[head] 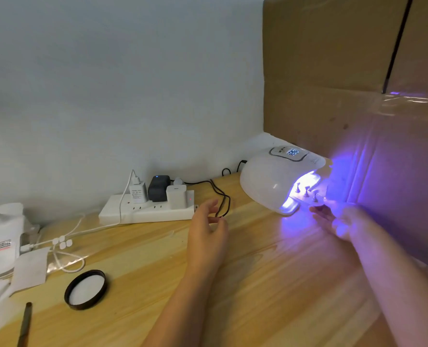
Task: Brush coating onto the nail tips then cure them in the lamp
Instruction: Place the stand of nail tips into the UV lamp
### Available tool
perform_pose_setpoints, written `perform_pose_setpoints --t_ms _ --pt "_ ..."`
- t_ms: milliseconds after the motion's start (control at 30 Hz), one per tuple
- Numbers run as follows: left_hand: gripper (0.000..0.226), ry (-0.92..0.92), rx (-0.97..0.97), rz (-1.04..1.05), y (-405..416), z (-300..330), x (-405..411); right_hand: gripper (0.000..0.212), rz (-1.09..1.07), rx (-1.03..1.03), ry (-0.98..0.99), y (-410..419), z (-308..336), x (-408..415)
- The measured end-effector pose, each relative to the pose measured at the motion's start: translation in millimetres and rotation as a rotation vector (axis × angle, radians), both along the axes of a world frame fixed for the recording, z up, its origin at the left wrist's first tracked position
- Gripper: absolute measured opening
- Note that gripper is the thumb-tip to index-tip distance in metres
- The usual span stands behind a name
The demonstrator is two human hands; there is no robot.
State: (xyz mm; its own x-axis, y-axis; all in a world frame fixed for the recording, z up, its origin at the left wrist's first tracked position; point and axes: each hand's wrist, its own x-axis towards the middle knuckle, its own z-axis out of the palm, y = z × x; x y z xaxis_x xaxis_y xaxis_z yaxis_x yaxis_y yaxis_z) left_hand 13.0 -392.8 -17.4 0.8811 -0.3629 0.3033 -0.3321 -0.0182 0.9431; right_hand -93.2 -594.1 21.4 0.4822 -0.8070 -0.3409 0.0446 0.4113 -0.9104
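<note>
- The left hand (206, 227) floats above the wooden table (258, 284), its forearm coming up from the bottom edge. The fingers are loosely spread and only a little bent, and they hold nothing.
- The right hand (343, 222) reaches to the mouth of the lamp (270, 181), palm turned up and lit violet. Its fingers (320, 212) are nearly straight and lie just at the near edge of the strip that carries the nail tips (308, 192). If they pinch this strip or only touch it, I cannot tell, because of glare and blur.
- The nail tips stand upright on small stems in a row, partly inside the lamp opening, partly outside of it. They look pale in the strong light; their surface is too small to judge.
- The lamp is a white dome at the back right of the table, beside a cardboard box (345, 71). It shines blue-violet, and its display on top is lit.
- Left on the table lie a round black-rimmed lid (85, 289) and a dark brush handle (25, 324), well apart from both hands.
- A white power strip (145, 209) with plugged chargers stands by the wall.
</note>
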Motion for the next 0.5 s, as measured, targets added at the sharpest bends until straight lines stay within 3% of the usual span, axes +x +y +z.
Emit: perform_pose_setpoints --t_ms 133,267,500 --pt "0.035 0.007 0.006 0.006 -4.3 -0.7 3.0 0.025 0.135 0.05 0.033 -6.9 14.2 20.4" --pt "0.036 0.006 0.005 0.012 -2.2 -2.6 2.3 0.038 0.058 0.042 0.023 -10.1 18.4 35.2" --pt "0.038 0.01 -0.03 0.013 -3.5 -1.3 2.1 0.033 -0.141 -0.286 0.234 -14.1 9.5 57.5"
